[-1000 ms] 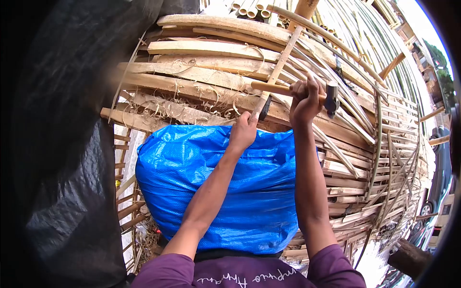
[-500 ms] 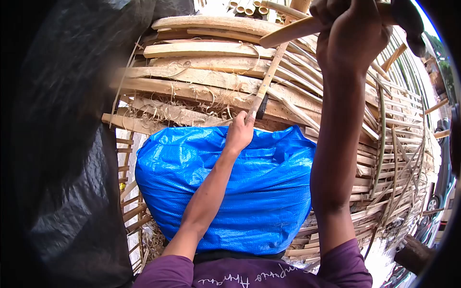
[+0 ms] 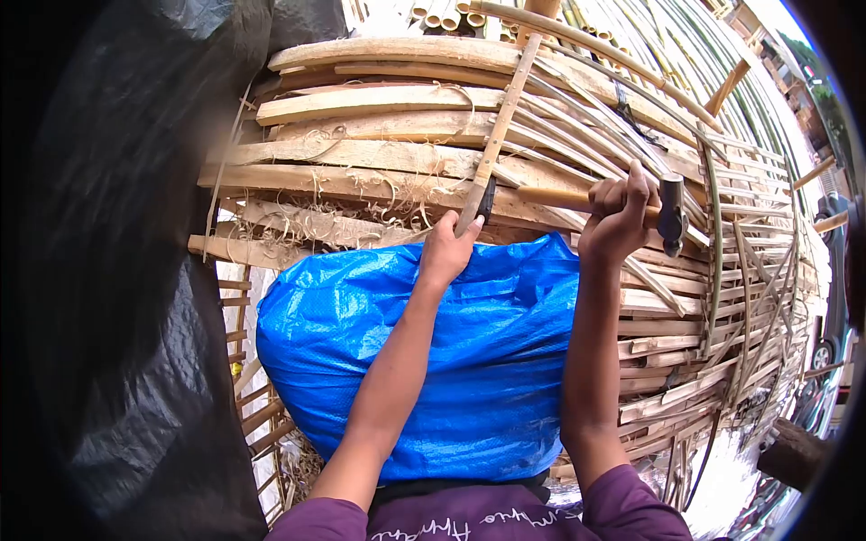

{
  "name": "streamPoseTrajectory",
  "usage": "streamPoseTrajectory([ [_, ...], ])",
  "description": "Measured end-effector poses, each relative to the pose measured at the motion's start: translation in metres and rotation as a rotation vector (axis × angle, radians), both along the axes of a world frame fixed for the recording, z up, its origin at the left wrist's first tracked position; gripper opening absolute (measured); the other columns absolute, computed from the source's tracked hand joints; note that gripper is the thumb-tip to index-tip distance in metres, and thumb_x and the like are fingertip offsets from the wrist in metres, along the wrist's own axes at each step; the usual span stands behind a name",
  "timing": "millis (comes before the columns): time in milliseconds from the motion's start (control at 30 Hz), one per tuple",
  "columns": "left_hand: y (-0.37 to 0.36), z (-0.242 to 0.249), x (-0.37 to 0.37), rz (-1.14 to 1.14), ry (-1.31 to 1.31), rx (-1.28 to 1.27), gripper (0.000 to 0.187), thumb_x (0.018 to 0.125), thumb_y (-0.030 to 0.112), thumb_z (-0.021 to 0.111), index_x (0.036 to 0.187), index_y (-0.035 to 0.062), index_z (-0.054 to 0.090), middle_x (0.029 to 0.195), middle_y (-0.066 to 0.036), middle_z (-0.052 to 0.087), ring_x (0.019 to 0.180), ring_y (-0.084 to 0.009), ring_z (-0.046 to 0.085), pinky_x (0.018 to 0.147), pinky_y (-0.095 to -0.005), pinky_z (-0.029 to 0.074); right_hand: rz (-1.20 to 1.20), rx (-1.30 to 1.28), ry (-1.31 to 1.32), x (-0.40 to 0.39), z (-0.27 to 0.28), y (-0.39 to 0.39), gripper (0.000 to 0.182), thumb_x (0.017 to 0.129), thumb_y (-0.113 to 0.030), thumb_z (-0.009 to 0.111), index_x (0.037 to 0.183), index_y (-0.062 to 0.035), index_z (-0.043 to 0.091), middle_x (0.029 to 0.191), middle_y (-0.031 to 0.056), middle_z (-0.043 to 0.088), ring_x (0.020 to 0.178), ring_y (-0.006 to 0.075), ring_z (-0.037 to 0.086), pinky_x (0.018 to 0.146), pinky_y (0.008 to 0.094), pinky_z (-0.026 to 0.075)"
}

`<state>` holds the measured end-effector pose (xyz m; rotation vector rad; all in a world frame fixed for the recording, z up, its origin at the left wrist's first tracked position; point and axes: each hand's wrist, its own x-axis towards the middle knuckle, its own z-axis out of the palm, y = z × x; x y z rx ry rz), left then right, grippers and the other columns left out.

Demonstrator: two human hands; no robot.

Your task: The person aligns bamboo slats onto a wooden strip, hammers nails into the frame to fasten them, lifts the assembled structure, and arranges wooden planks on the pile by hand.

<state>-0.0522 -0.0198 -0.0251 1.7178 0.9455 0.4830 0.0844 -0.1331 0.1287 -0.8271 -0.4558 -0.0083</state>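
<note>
My right hand (image 3: pixel 616 219) grips the wooden handle of a hammer (image 3: pixel 670 215), whose dark metal head rests low against the bamboo slats. My left hand (image 3: pixel 448 250) pinches the near end of a long bamboo strip (image 3: pixel 498 129) that runs up and away across the stack. A small dark tool (image 3: pixel 486 197) sits against this strip just above my left fingers. Both forearms reach over a bulging blue tarp bundle (image 3: pixel 406 352) in front of me.
A wide stack of split bamboo slats (image 3: pixel 379 153) with curled shavings fills the middle. Black plastic sheeting (image 3: pixel 117 270) hangs on the left. Round bamboo poles (image 3: pixel 442 11) lie at the top. Woven bamboo lattice (image 3: pixel 731 343) spreads to the right, a parked car (image 3: pixel 834 347) beyond it.
My right hand, raised high with the hammer half a second ago, has swung back down onto the slats. My left hand stayed on the strip.
</note>
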Motion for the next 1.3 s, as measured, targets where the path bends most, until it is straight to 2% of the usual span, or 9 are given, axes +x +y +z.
streamPoseTrajectory([
  [67, 0.001, 0.006, 0.0, -0.021, 0.079, 0.02, 0.04, 0.088, 0.041, 0.063, 0.085, 0.0018, 0.057, 0.07, -0.018, 0.063, 0.067, -0.0354, 0.064, 0.063, -0.0445, 0.048, -0.061, 0.044, 0.063, 0.002, -0.017, -0.017, 0.036, 0.096, -0.011, 0.051, 0.065, -0.0131, 0.033, 0.046, -0.0052, 0.022, 0.038, 0.0063, 0.019, 0.04, 0.0259, 0.022],
  [267, 0.005, 0.029, 0.008, -0.065, -0.068, -0.309, 0.034, 0.094, 0.041, 0.059, 0.087, 0.0083, 0.051, 0.06, 0.002, 0.051, 0.045, -0.0047, 0.046, 0.04, -0.0204, 0.036, -0.041, 0.147, 0.14, 0.011, -0.032, -0.04, 0.037, 0.097, -0.012, 0.049, 0.065, -0.0137, 0.031, 0.046, -0.0048, 0.023, 0.041, 0.0066, 0.018, 0.042, 0.0265, 0.022],
  [500, 0.009, 0.037, 0.008, -0.064, -0.027, -0.525, 0.039, 0.099, 0.048, 0.046, 0.087, 0.0113, 0.048, 0.057, 0.006, 0.037, 0.042, -0.0018, 0.029, 0.037, -0.0194, 0.024, -0.064, 0.16, 0.168, 0.013, -0.036, -0.042, 0.036, 0.097, -0.012, 0.05, 0.066, -0.0145, 0.033, 0.047, -0.0055, 0.022, 0.04, 0.0069, 0.018, 0.042, 0.0271, 0.021],
  [867, 0.012, 0.058, 0.007, -0.06, 0.059, -0.555, 0.033, 0.1, 0.043, 0.048, 0.085, 0.0131, 0.048, 0.057, 0.007, 0.036, 0.04, -0.0021, 0.028, 0.035, -0.0194, 0.022, -0.056, 0.166, 0.122, 0.018, -0.048, -0.043, 0.036, 0.097, -0.01, 0.051, 0.066, -0.0137, 0.034, 0.046, -0.0049, 0.026, 0.038, 0.0058, 0.024, 0.04, 0.0261, 0.023],
  [900, 0.009, 0.092, 0.007, -0.096, -0.047, -0.671, 0.03, 0.099, 0.039, 0.051, 0.085, 0.0127, 0.048, 0.058, 0.008, 0.037, 0.041, -0.0016, 0.029, 0.035, -0.0186, 0.023, -0.073, 0.162, 0.114, 0.019, -0.049, -0.041, 0.036, 0.097, -0.01, 0.051, 0.066, -0.0135, 0.034, 0.046, -0.0051, 0.026, 0.038, 0.0056, 0.024, 0.041, 0.0258, 0.023],
  [967, 0.004, 0.207, 0.022, -0.096, 0.089, -0.227, 0.024, 0.099, 0.031, 0.053, 0.085, 0.0123, 0.049, 0.06, 0.009, 0.04, 0.043, 0.0004, 0.03, 0.035, -0.0168, 0.023, -0.098, 0.139, 0.157, 0.018, -0.05, -0.04, 0.037, 0.098, -0.011, 0.051, 0.064, -0.0135, 0.035, 0.046, -0.0055, 0.028, 0.039, 0.0048, 0.024, 0.041, 0.0253, 0.023],
  [1067, 0.013, 0.284, 0.029, -0.288, -0.097, -0.185, 0.02, 0.101, 0.028, 0.05, 0.086, 0.0141, 0.048, 0.061, 0.01, 0.036, 0.044, 0.0021, 0.027, 0.036, -0.0156, 0.022, -0.095, 0.113, 0.138, 0.011, -0.028, -0.048, 0.038, 0.097, -0.015, 0.056, 0.061, -0.012, 0.044, 0.05, -0.0065, 0.038, 0.044, 0.0015, 0.031, 0.041, 0.023, 0.022],
  [1167, -0.02, 0.282, 0.032, -0.236, -0.127, -0.081, 0.022, 0.102, 0.029, 0.048, 0.085, 0.0151, 0.047, 0.061, 0.01, 0.035, 0.044, 0.0019, 0.025, 0.037, -0.0161, 0.021, -0.226, -0.192, -0.082, 0.005, -0.056, -0.059, 0.031, 0.096, -0.019, 0.058, 0.067, -0.0095, 0.053, 0.055, -0.0081, 0.039, 0.048, 0.0041, 0.035, 0.044, 0.0251, 0.027],
  [1300, -0.029, 0.283, 0.01, -0.188, -0.148, -0.113, 0.022, 0.101, 0.03, 0.049, 0.087, 0.0129, 0.05, 0.06, 0.01, 0.035, 0.043, 0.0022, 0.026, 0.037, -0.0162, 0.021, -0.075, 0.003, 0.027, -0.006, -0.039, -0.07, 0.035, 0.098, -0.017, 0.055, 0.064, -0.0106, 0.05, 0.054, -0.0074, 0.039, 0.048, 0.0023, 0.032, 0.044, 0.0236, 0.025],
])
